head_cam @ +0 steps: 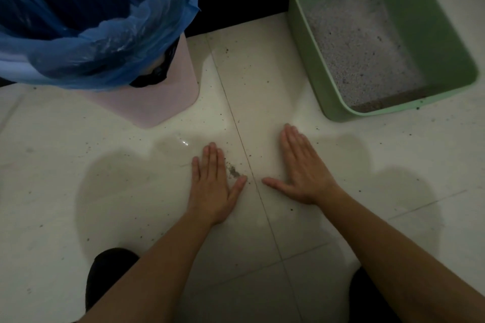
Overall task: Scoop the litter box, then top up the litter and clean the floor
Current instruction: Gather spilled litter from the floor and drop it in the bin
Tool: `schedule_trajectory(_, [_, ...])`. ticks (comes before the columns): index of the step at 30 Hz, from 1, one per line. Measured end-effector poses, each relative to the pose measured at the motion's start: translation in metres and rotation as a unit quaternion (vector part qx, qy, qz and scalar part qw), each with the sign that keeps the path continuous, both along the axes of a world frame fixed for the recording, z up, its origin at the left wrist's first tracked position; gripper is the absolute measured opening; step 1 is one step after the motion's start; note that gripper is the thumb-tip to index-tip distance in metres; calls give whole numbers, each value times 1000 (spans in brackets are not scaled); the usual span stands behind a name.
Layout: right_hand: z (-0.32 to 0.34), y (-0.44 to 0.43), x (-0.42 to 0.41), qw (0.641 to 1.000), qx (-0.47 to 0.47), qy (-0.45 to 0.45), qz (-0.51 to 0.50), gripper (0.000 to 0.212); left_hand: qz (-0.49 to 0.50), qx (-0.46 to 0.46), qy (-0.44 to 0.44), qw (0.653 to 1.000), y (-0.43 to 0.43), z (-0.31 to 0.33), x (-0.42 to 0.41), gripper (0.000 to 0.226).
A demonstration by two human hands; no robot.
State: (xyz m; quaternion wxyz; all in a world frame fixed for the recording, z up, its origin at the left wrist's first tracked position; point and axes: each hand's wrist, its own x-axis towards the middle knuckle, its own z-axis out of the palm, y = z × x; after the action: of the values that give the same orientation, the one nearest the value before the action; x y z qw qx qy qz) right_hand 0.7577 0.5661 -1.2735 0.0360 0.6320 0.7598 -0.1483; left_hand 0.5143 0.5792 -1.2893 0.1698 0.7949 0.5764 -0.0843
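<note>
- The 2 hands lie palm-down on the floor [78, 126], fingers straight and together, thumbs spread toward each other; neither holds anything.
- The thing that matters now is the small heap of spilled litter [233, 171], a dark gritty smear lying in the crook between the left hand [212, 183]'s first finger and thumb, touching or just beside that hand's inner edge.
- The heap's long axis runs slantwise, from beside the first finger down toward the left thumb tip.
- The right hand [301, 173] lies on the far side of the tile joint [252, 176], apart from the heap, so the left hand is clearly the nearer of the 2.
- By my judgement this is the floor-cleaning step: the hands look set to sweep grit together, and the right would have to cross the joint leftward to close on the heap.
- The litter box [441, 21] stands ahead and to the right of the right-hand fingers [291, 141], with pale litter inside it.
- The bin [162, 97] with its blue bag [105, 42] stands ahead and to the left, well apart from the heap.
- Loose specks are scattered widely over the tiles, so 1 gathering sweep would likely not be enough.
</note>
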Motion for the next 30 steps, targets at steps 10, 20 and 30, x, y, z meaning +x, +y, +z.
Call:
schedule_trajectory(10, [-7,-22,-40,999,-53,1,11,120,7,49,-61,997,5,4,-28,68])
schedule_trajectory(20, [-15,-17,-85,994,-36,39,99,100,157,79,-55,983,7,1,-64,72])
schedule_trajectory(30, [-19,9,-76,988,45,114,98,64,139,81,-56,985,8,1,-53,71])
